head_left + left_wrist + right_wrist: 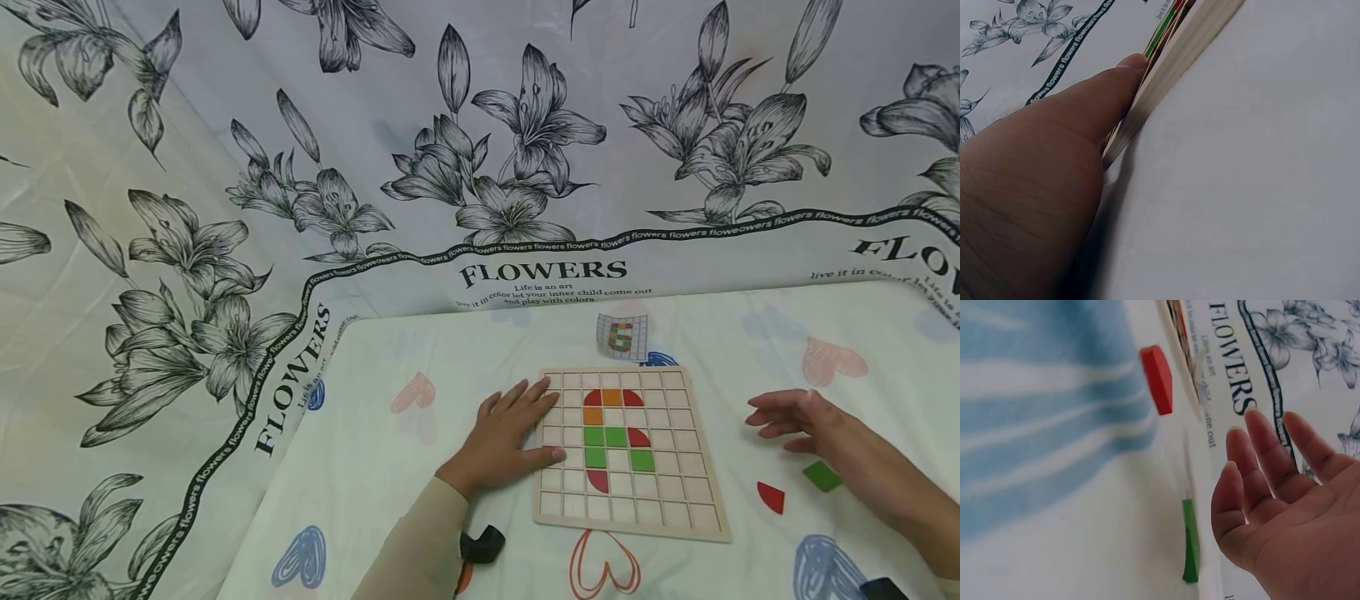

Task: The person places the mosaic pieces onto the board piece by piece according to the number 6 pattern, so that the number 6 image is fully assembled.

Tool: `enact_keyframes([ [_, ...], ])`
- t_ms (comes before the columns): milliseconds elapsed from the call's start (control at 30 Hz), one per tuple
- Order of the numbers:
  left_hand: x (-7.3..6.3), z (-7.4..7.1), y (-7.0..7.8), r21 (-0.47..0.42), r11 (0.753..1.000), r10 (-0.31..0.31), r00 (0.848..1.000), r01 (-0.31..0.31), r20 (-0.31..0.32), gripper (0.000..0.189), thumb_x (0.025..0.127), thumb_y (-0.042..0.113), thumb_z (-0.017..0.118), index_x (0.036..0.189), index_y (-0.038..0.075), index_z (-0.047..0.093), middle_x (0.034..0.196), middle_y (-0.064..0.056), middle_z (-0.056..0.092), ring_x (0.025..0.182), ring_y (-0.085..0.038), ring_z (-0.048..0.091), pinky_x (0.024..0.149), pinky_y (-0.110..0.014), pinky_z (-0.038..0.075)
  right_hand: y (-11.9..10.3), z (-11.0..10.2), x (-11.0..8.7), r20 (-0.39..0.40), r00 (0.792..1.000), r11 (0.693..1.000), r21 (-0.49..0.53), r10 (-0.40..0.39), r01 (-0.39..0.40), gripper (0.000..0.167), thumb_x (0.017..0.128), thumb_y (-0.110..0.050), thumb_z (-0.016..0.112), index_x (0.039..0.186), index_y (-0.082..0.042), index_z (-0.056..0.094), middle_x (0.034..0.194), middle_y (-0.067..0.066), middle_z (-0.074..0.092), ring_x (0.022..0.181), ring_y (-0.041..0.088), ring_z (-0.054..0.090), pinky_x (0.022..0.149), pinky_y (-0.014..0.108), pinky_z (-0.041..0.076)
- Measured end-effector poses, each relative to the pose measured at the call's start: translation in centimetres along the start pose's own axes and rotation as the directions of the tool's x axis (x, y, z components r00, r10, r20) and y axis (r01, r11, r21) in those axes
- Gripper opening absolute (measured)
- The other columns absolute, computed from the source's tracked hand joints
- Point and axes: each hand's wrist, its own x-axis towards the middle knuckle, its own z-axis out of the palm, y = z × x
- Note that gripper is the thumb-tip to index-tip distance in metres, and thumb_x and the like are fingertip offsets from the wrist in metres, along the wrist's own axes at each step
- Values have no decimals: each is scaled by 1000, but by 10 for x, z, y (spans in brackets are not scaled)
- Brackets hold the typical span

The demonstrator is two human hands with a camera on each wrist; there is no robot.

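A wooden grid board [675, 518] lies on the table, with red, orange and green pieces set in several of its cells. My left hand [506, 437] rests on the board's left edge, fingers spread and thumb [1113, 84] lying over the rim. To the right of the board, my right hand [817, 425] hovers with relaxed fingers and holds nothing. Below it on the cloth lie a red quarter-circle piece [771, 497] and a green square piece [822, 476]. Both loose pieces, the red one [1157, 380] and the green one [1190, 542], also show in the right wrist view.
A small pattern card [622, 336] with a coloured figure on a grid sits behind the board. The white tablecloth [390, 500] carries printed hearts. A flower-printed sheet [525, 150] hangs behind and to the left. A black object [483, 544] is by the left wrist.
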Motion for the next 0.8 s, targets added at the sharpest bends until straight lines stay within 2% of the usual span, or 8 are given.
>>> enact_keyframes([
  [133, 0, 0, 0, -1, 1000, 2, 1000, -2, 1, 88, 101, 77, 55, 174, 32, 33, 180, 15, 14, 165, -17, 7, 128, -59, 9, 8, -5, -5, -1, 1000, 1000, -20, 8, -8, 51, 122, -19, 18, 152, -3, 55, 134, 4, 70, 117, 7, 66, 89, 17, 52],
  [367, -1, 0, 1, 1, 1000, 6, 1000, -6, -7, 88, 101, 77, 54, 174, 32, 34, 180, 15, 15, 165, -18, 8, 128, -59, 10, 23, -13, -13, -18, 998, 995, -78, 55, -56, 48, 122, -20, 20, 152, -8, 56, 131, -8, 72, 111, 5, 65, 85, 15, 50],
  [633, -1, 0, 0, -3, 1000, 0, 1000, 0, -3, 88, 101, 78, 54, 174, 33, 32, 180, 16, 13, 165, -17, 6, 128, -58, 8, 36, -21, -19, 7, 1000, 997, -71, 20, -20, 47, 121, -15, 20, 150, -6, 57, 131, -7, 73, 114, 1, 66, 88, 11, 46],
  [800, 0, 0, -1, -8, 1000, -8, 1000, 8, 2, 88, 100, 78, 54, 174, 34, 32, 180, 17, 13, 165, -16, 6, 128, -57, 7, 44, -26, -21, 16, 999, 997, -74, 37, -36, 44, 121, -13, 24, 145, -5, 60, 129, -14, 73, 114, -5, 65, 87, 9, 45],
])
